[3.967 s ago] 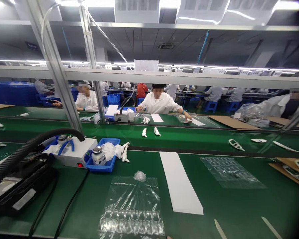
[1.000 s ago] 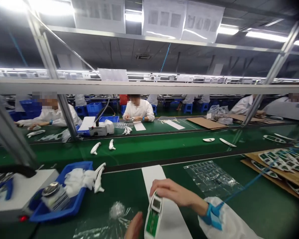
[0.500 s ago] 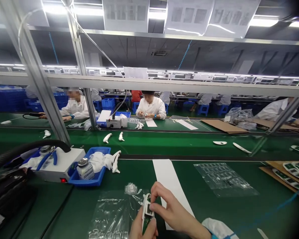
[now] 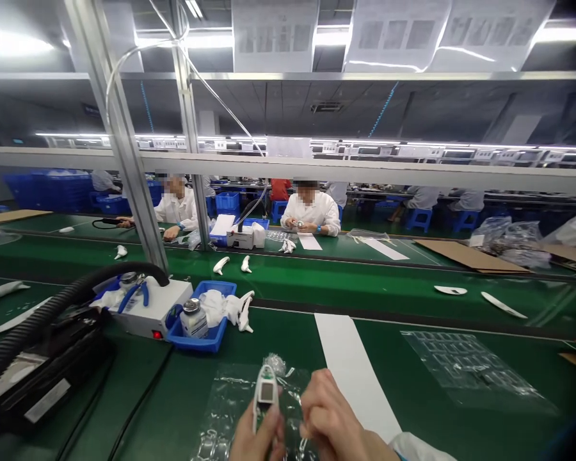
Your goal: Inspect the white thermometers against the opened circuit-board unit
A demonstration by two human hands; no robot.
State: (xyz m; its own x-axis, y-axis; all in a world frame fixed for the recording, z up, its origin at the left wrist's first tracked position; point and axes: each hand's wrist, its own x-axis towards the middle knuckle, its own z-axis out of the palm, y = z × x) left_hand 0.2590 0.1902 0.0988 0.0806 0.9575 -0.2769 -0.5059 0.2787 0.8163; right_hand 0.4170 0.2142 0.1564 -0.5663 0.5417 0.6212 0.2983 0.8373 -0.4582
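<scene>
Head view: left hand (image 4: pixel 253 440) grips narrow white plastic casing (image 4: pixel 266 393), best kept steady; right hand (image 4: pixel 330 413) curls beside casing, contents hidden.

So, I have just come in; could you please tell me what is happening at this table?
A person holds a slim white casing with a small window upright in the left hand. The right hand is beside it, fingers curled; whether it grips anything is unclear. Clear plastic lies beneath the hands, and a long white sheet lies to the right. Across the green belt, a co-worker sits with both hands together.
</scene>
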